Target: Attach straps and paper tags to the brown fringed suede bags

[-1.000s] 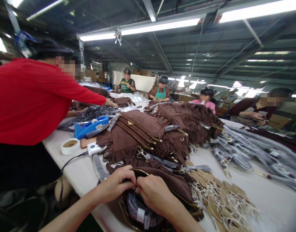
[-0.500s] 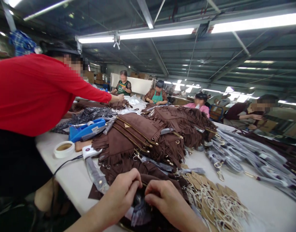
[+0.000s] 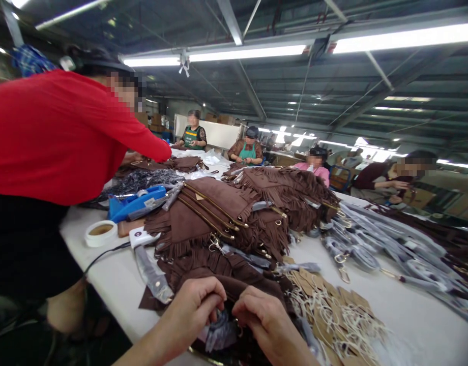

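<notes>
Both my hands are at the edge of a dark brown bag (image 3: 234, 287) at the lower middle of the view. The fingers of my left hand (image 3: 198, 307) are curled and pinched on the bag's edge at its left. Just to the right, my right hand (image 3: 262, 317) has bent fingers pressed together on the same edge. Between and below them, crumpled grey plastic wrapping (image 3: 221, 333) shows in the bag's opening. Fingertips of both hands are partly hidden. Fringed brown bags (image 3: 211, 203) with gold zips lie piled beyond my hands.
Tan tags (image 3: 329, 315) with white strings lie at right, near wrapped straps (image 3: 367, 244). A blue tape dispenser (image 3: 137, 202), a white tape roll (image 3: 100, 233) and a cable stand left. A person in red (image 3: 66, 137) leans over the table; others sit beyond.
The person in red has drawn the outstretched arm back and shifted. My right hand has moved slightly to the right, and both hands remain at the bag's edge.
</notes>
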Demonstrator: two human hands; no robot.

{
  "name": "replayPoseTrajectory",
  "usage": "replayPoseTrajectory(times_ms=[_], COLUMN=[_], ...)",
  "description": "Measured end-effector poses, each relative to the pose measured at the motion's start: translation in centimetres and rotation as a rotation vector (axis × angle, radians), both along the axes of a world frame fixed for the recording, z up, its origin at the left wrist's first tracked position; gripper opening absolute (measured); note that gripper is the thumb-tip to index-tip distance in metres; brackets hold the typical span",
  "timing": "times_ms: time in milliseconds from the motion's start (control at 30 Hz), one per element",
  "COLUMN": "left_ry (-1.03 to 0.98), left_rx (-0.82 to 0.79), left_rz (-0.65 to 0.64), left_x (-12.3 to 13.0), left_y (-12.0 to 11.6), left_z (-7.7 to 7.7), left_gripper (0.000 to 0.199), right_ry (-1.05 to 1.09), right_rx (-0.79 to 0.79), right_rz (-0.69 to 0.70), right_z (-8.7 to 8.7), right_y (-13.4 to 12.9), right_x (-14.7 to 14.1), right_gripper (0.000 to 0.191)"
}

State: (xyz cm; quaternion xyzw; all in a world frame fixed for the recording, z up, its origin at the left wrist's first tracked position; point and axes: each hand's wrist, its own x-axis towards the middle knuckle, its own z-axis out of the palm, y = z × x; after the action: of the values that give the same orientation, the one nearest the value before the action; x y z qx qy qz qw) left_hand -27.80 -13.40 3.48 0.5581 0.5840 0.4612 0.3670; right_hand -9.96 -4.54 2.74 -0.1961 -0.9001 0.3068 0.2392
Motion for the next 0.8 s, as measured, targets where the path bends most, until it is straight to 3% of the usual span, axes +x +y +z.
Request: replayPoseTrajectory(times_ms=[133, 333, 567, 733, 800], left_ry=[0.01, -0.268, -0.289, -0.347, -0.366], left_rx=[0.046, -0.009, -0.024, -0.028, -0.034], left_rz=[-0.046, -0.235, -0.123, -0.088, -0.093], left_x=[0.2, 0.8, 1.5, 2.2, 2.2], left_y=[-0.2, 0.7, 1.9, 1.9, 2.0], left_z=[0.1, 0.5, -0.7, -1.2, -1.3], left_gripper=[0.015, 0.007, 0.01, 0.013, 0.014], right_ry=[0.054, 0.254, 0.315, 0.291, 0.248], right_rx=[-0.008, -0.105, -0.401, -0.609, -0.623], right_rz=[-0.079, -0.258, -0.265, -0.291, -0.26], right_z=[-0.6, 0.3, 0.8, -0.1, -0.7], right_y=[-0.1, 0.1, 0.5, 0.8, 1.1], right_x=[0.6, -0.2, -1.3, -0.6, -0.2], right_gripper=[0.014, 0.008, 0.014, 0.042, 0.047])
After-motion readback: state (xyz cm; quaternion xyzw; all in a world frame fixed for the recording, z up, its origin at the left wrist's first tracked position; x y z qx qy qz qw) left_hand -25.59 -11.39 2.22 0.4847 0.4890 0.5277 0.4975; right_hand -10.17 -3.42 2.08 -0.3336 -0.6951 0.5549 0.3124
